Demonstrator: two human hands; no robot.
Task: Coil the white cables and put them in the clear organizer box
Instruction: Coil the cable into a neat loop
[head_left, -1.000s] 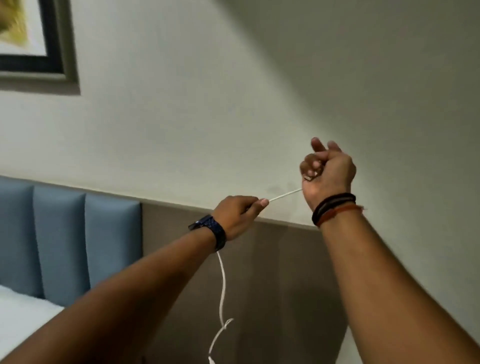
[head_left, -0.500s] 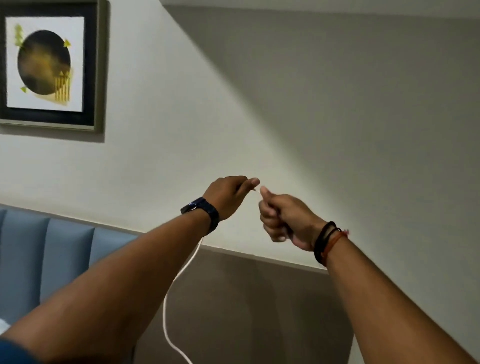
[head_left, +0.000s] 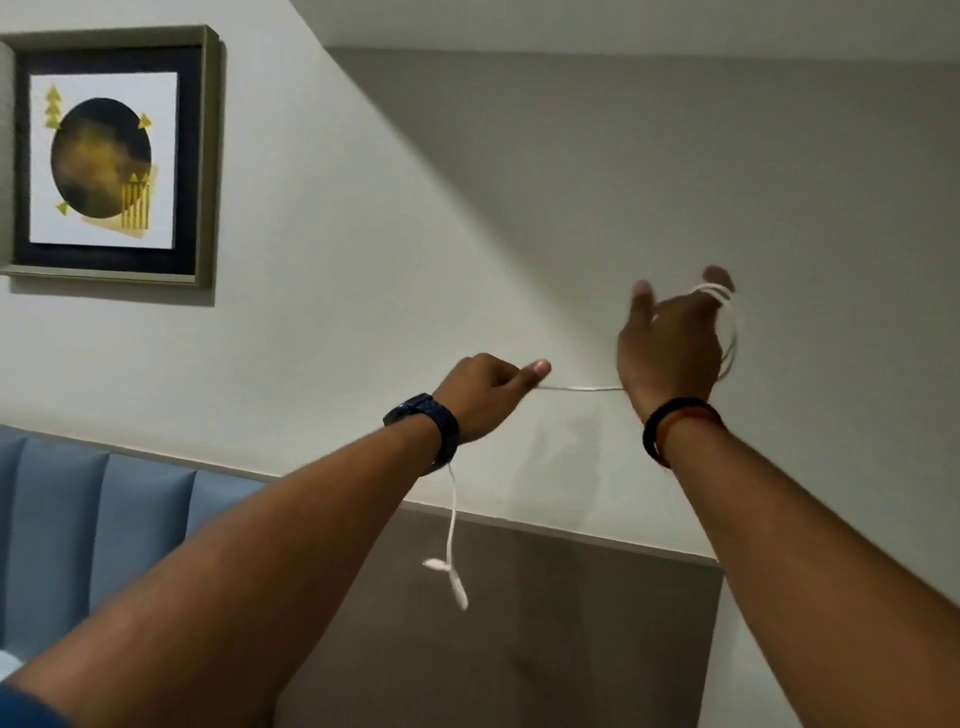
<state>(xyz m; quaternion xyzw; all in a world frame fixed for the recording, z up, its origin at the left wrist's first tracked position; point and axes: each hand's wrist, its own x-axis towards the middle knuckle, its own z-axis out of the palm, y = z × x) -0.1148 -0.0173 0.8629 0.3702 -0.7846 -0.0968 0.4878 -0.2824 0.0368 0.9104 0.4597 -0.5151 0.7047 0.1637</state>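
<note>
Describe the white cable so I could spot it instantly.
In front of the pale wall, right of the framed dark-circle picture, two hands are raised. The thin white cable stretches between them, pinched by the left hand and looped round the right hand. It is the only cord there, its loose end dangling below the left hand.

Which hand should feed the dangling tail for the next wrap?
Left, probably. The left hand pinches the white cable, with the tail hanging below its wrist; the right hand is carrying the loops.
</note>
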